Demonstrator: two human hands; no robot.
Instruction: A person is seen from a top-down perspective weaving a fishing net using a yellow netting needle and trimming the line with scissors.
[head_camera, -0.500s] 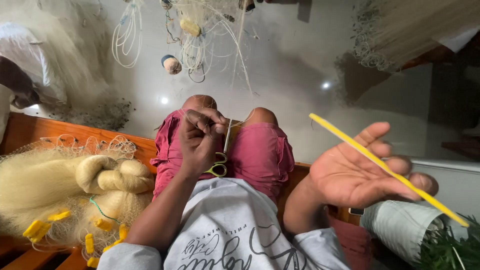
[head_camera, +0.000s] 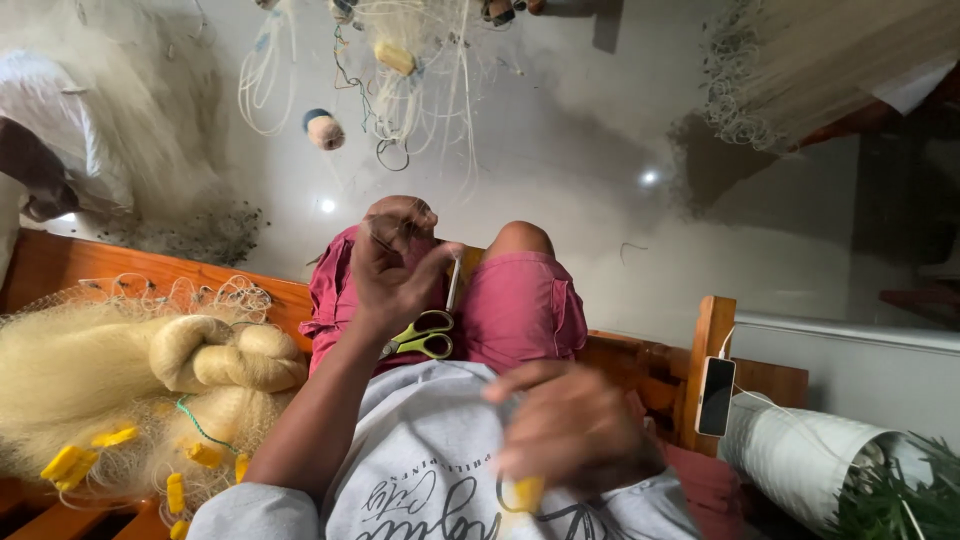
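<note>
A person sits on a wooden bench (head_camera: 640, 365), seen from above, wearing pink shorts (head_camera: 525, 305) and a grey printed shirt (head_camera: 420, 470). The left hand (head_camera: 395, 265) is raised over the left knee, fingers curled and pinched together near the fingertips; whatever thin strand it may grip is too fine to make out. Just below that hand, scissors (head_camera: 425, 335) with yellow-green handles lie on the lap, blades pointing away between the thighs.

The right hand (head_camera: 570, 430) is nearer, close against the shirt and blurred. Its fingers are bent loosely around a yellow netting needle (head_camera: 525, 492), of which only a short piece shows under the palm; how firmly it is held cannot be told.

To the left on the bench rests a large heap of pale fishing net (head_camera: 130, 370), knotted into a thick twist, with small yellow floats (head_camera: 75, 460) along its near edge and a green cord (head_camera: 200, 425) running through it. To the right, a phone (head_camera: 716, 396) leans against the bench's upright post with a white cable attached, beside a white planter (head_camera: 800, 455) holding a green plant (head_camera: 900, 495).

Farther away lies a glossy grey floor (head_camera: 590, 170), scattered with more net, loose line (head_camera: 265, 85) and a round float (head_camera: 324, 130). At the far left, another person's white sleeve (head_camera: 50, 110) is partly cut off.
</note>
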